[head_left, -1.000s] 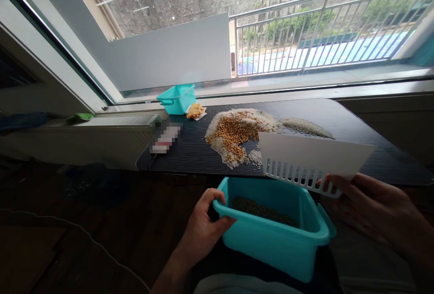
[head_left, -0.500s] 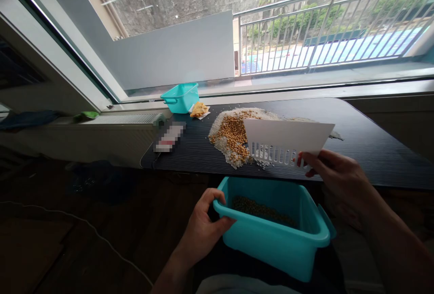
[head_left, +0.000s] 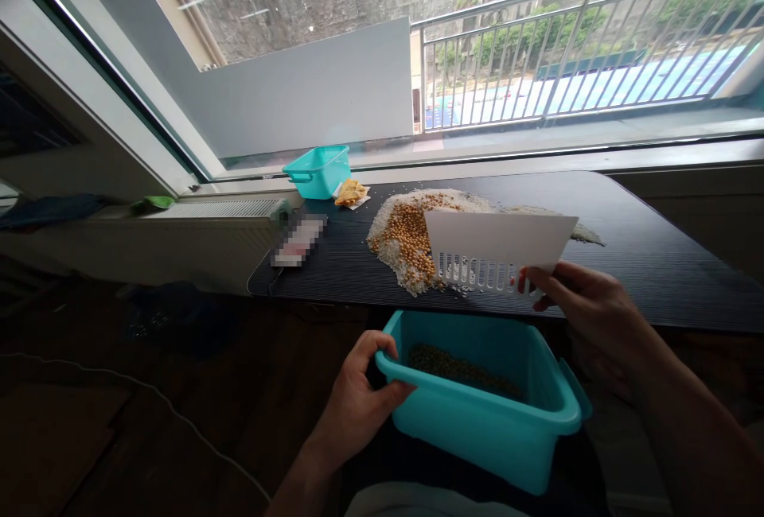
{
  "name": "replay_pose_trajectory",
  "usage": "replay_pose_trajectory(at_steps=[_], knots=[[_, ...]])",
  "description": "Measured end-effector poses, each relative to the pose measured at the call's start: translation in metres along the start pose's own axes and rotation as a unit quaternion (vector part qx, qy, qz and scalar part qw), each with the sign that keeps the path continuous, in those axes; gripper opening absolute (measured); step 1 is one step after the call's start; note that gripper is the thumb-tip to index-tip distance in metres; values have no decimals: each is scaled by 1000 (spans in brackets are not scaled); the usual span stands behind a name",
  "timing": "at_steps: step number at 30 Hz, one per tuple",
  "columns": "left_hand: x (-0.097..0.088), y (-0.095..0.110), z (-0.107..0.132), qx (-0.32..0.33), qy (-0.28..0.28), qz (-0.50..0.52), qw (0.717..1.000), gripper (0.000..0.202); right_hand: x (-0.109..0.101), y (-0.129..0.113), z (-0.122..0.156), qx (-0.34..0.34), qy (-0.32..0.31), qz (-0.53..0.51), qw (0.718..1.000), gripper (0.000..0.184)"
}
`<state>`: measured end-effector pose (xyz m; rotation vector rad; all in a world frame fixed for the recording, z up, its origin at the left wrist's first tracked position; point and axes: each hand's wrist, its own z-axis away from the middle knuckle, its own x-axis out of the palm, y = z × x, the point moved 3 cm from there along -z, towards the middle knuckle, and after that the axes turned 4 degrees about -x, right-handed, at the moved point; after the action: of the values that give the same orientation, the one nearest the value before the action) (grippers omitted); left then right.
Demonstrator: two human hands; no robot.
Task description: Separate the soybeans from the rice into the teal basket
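My left hand (head_left: pixel 364 394) grips the near left rim of a turquoise plastic bin (head_left: pixel 477 421), held below the table's front edge. Dark greenish grains (head_left: pixel 457 366) lie in its bottom. My right hand (head_left: pixel 576 290) pinches the lower right corner of a white slotted sheet (head_left: pixel 501 239), a flat panel with a row of slots along its lower edge. The sheet is tilted over the tabletop and hides part of a pile. In that pile, yellow soybean-like beans (head_left: pixel 409 235) lie among white rice-like grains (head_left: pixel 391 211).
A smaller turquoise bin (head_left: pixel 325 171) stands at the table's back left, beside a crumpled yellow cloth-like item (head_left: pixel 351 192). A blurred-out flat object (head_left: pixel 298 240) lies at the left edge. Pale grains (head_left: pixel 588 236) spread behind the sheet. The window (head_left: pixel 310 95) borders the dark table (head_left: pixel 645 262).
My right hand and the slotted sheet have shifted slightly left. My left hand and the large bin look unmoved.
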<state>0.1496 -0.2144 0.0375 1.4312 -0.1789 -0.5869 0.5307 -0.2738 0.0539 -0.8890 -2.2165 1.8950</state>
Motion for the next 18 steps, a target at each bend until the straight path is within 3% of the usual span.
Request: replay_pose_trajectory(at_steps=[6, 18], knots=[[-1, 3, 0, -3, -2, -1, 1000, 37, -3, -11, 8, 4, 14, -3, 1000, 88], [-2, -2, -1, 13, -1, 3, 1000, 37, -2, -3, 10, 31, -8, -4, 999, 84]])
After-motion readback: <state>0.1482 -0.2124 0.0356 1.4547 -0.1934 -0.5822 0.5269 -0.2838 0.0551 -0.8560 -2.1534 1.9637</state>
